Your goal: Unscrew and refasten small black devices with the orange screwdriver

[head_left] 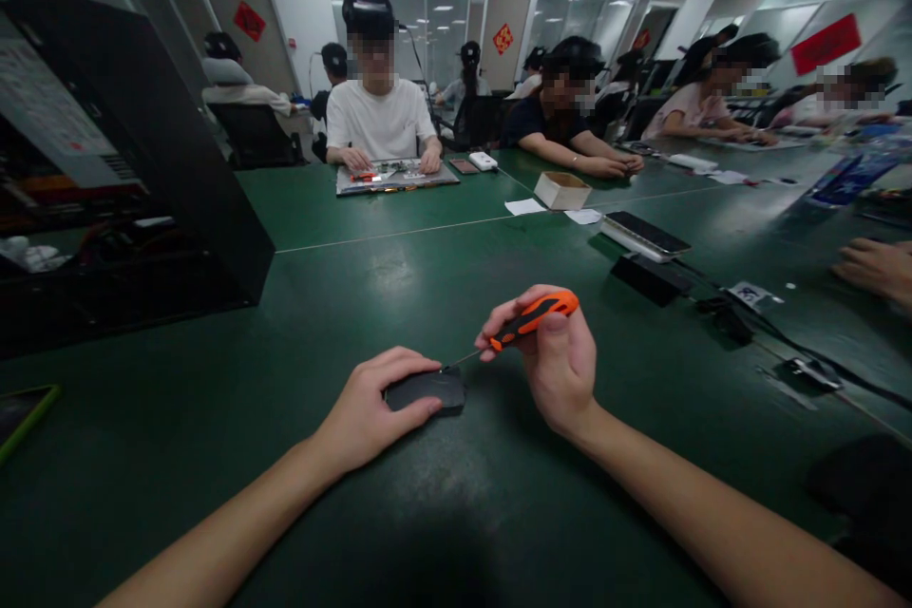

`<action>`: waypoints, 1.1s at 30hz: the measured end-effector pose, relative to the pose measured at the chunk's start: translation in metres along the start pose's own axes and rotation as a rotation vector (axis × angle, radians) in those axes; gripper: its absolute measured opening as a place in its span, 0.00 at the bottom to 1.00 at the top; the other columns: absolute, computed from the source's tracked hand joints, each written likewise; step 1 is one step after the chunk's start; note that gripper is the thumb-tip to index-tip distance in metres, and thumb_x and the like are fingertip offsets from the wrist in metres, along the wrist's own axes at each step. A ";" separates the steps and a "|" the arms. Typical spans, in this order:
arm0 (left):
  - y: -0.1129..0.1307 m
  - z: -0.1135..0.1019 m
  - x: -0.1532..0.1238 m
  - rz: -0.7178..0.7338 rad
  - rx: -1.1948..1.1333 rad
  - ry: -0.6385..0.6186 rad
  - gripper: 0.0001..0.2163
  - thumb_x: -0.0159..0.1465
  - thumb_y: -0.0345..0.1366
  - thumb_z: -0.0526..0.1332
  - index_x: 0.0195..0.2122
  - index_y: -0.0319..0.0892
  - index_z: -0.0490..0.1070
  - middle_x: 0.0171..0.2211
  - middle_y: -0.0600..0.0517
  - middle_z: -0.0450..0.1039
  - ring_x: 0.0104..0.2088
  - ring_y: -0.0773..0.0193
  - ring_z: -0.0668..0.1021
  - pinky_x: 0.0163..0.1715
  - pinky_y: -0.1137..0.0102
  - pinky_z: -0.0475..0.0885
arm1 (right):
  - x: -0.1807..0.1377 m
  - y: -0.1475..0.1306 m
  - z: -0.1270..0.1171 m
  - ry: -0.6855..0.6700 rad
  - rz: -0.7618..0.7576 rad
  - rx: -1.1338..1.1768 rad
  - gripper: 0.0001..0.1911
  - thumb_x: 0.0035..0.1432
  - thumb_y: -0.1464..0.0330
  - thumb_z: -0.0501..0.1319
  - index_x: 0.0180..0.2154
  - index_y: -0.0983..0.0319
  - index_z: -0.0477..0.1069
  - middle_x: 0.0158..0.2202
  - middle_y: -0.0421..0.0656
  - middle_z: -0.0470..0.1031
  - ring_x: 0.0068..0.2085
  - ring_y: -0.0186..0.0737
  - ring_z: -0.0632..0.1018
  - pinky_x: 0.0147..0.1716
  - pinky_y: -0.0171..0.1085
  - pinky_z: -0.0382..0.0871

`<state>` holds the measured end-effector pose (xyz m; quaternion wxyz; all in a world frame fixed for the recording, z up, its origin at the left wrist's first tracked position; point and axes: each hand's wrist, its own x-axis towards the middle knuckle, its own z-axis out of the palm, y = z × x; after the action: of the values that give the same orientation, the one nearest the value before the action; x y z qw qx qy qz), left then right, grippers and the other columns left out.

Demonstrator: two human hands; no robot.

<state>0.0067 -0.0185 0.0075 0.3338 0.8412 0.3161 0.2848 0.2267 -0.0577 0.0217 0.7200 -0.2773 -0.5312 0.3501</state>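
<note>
My left hand (377, 404) grips a small dark, flat, box-like device (431, 389) by its two long edges, thumb on the near side and fingers on the far side. The device lies on the green table (342, 503). In my right hand (560, 361) is a screwdriver (538, 316) with an orange and black handle. Its thin shaft slants down to the left, and the tip meets or nearly touches the far edge of the device, close to my left fingertips. What exactly lies under the tip is too small to make out.
A black computer case (178, 142) stands open at the left. Beyond my hands are a cardboard box (562, 191), a phone-like slab on a white block (645, 236) and black cables (805, 351). Co-workers sit across the table; another person's hand (876, 268) rests at the right.
</note>
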 end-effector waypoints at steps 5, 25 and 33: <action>0.000 0.000 0.000 -0.013 -0.022 -0.008 0.13 0.64 0.39 0.68 0.50 0.45 0.79 0.47 0.48 0.78 0.47 0.57 0.80 0.50 0.64 0.72 | -0.004 0.007 -0.002 -0.055 0.009 -0.037 0.11 0.72 0.56 0.54 0.47 0.57 0.64 0.35 0.40 0.76 0.35 0.39 0.82 0.29 0.38 0.79; 0.000 -0.002 -0.001 -0.030 -0.039 -0.012 0.16 0.60 0.41 0.71 0.49 0.45 0.79 0.46 0.47 0.79 0.47 0.55 0.80 0.51 0.61 0.73 | 0.021 -0.012 -0.006 -0.346 0.100 -0.325 0.11 0.71 0.58 0.55 0.46 0.58 0.63 0.37 0.44 0.80 0.35 0.38 0.80 0.33 0.38 0.76; -0.010 -0.002 0.002 -0.204 -0.013 0.176 0.29 0.53 0.39 0.73 0.57 0.44 0.72 0.50 0.45 0.78 0.51 0.47 0.79 0.55 0.54 0.73 | 0.071 -0.042 0.047 -0.738 0.042 -0.892 0.15 0.71 0.63 0.55 0.55 0.61 0.62 0.37 0.43 0.77 0.35 0.42 0.78 0.36 0.38 0.68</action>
<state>0.0031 -0.0104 0.0014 0.3375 0.7743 0.4260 0.3241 0.2036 -0.0254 0.1079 0.2936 -0.4239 -0.8377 0.1800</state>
